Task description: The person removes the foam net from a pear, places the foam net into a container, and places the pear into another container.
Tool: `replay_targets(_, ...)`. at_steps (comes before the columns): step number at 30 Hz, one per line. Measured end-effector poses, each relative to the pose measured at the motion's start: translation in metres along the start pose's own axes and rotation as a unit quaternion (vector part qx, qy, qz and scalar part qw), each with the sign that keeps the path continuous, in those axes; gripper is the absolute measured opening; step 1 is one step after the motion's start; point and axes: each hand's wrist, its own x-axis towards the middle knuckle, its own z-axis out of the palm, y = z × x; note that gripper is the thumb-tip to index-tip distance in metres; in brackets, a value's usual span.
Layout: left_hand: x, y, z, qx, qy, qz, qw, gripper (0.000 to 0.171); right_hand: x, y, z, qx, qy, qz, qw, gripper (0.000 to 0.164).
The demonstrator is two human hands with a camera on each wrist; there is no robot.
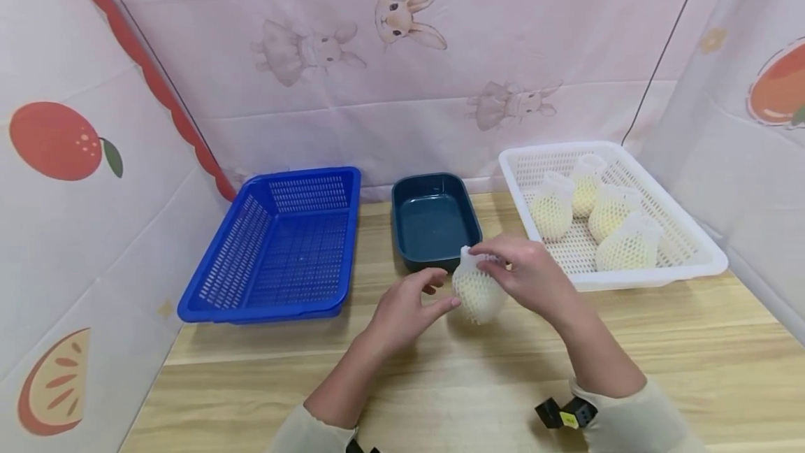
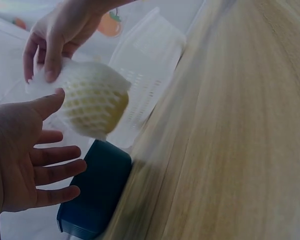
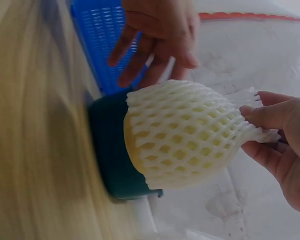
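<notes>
A pale yellow fruit in a white foam net sleeve (image 1: pixel 478 296) hangs over the table in front of the dark teal dish (image 1: pixel 434 226). My right hand (image 1: pixel 525 275) pinches the gathered top of the net between thumb and fingers. In the right wrist view the bare yellow underside of the fruit (image 3: pixel 135 145) shows below the net's edge. Close on the left side of the netted fruit is my left hand (image 1: pixel 405 310), its fingers spread and relaxed. The left wrist view shows that hand (image 2: pixel 27 155) with its palm toward the fruit and its thumb tip at the net.
A white perforated basket (image 1: pixel 685 247) at the right holds several netted fruits (image 1: pixel 613 212). On the left stands a blue perforated basket (image 1: pixel 295 257). Behind them hangs a pink printed cloth (image 1: pixel 402 117), and the wooden table (image 1: pixel 402 397) stretches in front.
</notes>
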Motion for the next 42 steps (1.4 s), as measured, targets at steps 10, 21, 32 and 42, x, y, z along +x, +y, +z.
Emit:
replay_targets(10, -0.001, 0.0, -0.006, -0.007, 0.082, 0.043, 0.9957, 0.052, -0.001, -0.007, 0.028, 0.024, -0.057, 0.002, 0.998, 0.028)
replay_targets(21, 0.0, 0.004, -0.005, -0.027, 0.076, 0.098, 0.9919, 0.029, -0.004, -0.011, 0.031, 0.056, -0.117, 0.083, 0.988, 0.034)
replay_targets(32, 0.004, -0.008, 0.016, -0.162, 0.079, 0.042, 0.9827, 0.022, -0.014, -0.008, 0.048, 0.114, -0.087, 0.191, 0.971, 0.042)
replay_targets(42, 0.007, -0.011, 0.038, -0.3, 0.126, 0.026, 0.9454, 0.031, -0.036, -0.006, 0.071, 0.266, 0.026, 0.334, 0.904, 0.044)
